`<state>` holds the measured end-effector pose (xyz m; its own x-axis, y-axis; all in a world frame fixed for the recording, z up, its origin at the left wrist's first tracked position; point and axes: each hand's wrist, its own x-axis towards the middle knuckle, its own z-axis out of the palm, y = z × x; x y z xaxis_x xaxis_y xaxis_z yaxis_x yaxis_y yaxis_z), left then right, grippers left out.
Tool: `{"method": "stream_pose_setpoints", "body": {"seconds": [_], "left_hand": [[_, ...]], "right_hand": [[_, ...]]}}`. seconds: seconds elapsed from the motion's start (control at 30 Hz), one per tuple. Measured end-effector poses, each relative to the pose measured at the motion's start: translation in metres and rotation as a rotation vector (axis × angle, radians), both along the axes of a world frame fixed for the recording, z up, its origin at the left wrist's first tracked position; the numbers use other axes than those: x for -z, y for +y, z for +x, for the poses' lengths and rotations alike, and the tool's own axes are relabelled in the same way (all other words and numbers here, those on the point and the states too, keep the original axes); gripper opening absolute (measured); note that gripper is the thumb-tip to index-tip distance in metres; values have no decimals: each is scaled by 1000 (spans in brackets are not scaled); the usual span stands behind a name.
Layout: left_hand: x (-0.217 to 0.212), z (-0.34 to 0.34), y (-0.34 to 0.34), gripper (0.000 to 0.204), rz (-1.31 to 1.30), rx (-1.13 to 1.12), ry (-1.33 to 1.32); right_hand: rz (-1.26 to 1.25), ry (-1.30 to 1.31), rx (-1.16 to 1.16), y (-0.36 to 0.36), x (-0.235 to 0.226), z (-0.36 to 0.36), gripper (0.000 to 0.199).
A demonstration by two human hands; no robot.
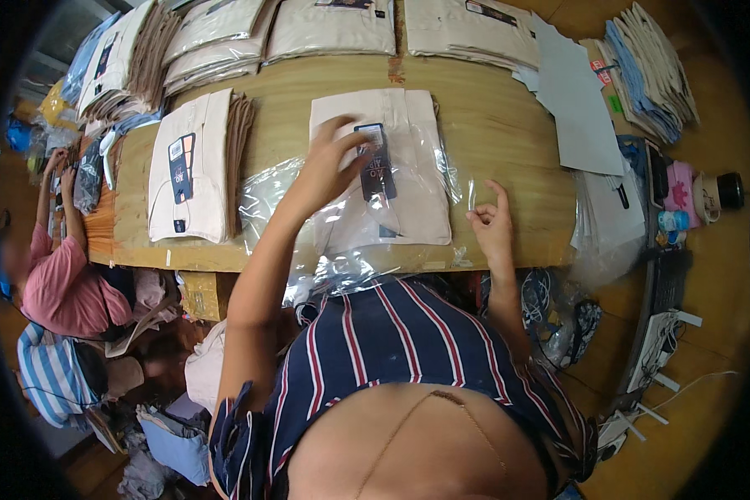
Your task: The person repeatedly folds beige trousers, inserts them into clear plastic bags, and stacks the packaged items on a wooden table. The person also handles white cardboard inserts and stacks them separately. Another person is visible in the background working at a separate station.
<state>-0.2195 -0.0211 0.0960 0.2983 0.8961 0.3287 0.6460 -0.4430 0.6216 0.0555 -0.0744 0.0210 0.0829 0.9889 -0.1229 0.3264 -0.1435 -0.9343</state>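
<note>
Folded garment (415,154): lies flat on the desk (517,146) in front of the person, near its front edge, with the neat stack of folded garments (160,171) apart from it on the left.

Handling, our estimate: light, soft cloth, limp if picked up by one corner, though the layered fold should give it some body as a flat packet. We expect no breakage; the likelier faults are creasing and a fold slipping loose. The clear plastic (268,198) around it looks thin and slick, so we would expect it to slide, cling and wrinkle. For a hold, we would take both long sides, thumbs above and fingers beneath, keeping off the tag (378,171), which looks stiff and could bend or pull.

Appearance: pale cream, roughly rectangular, edges fairly straight. The tag is dark with a lighter patch toward its top; a small dark label (387,232) sits by the near edge. Plastic glints along the right side and near edge; we cannot tell whether the garment is inside it or only partly covered.

Hands: the left hand (335,165) is motion-blurred over the garment beside the tag, fingers spread and loosely bent, nothing visibly grasped; contact uncertain. The right hand (493,223) is right of the garment, forefinger raised, thumb bent inward. A thin clear strip (472,196) shows just beside it; we cannot tell whether the hand grips it.
</note>
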Motion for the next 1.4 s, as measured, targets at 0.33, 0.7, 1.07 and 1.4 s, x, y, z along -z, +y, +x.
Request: {"method": "stream_pose_setpoints", "body": {"seconds": [0.33, 0.7, 1.07, 1.4], "left_hand": [[-11, 55, 139, 14, -619, 653, -133], [-171, -36, 90, 55, 50, 417, 246], [-219, -68, 95, 63, 56, 103, 400], [-237, -52, 132, 51, 1236, -3, 372]], "right_hand": [[269, -63, -334, 31, -76, 22, 31], [630, -1085, -649, 123, -200, -28, 32], [442, -1138, -1066, 207, -239, -42, 38], [876, -814, 144, 236, -265, -94, 19]]}}
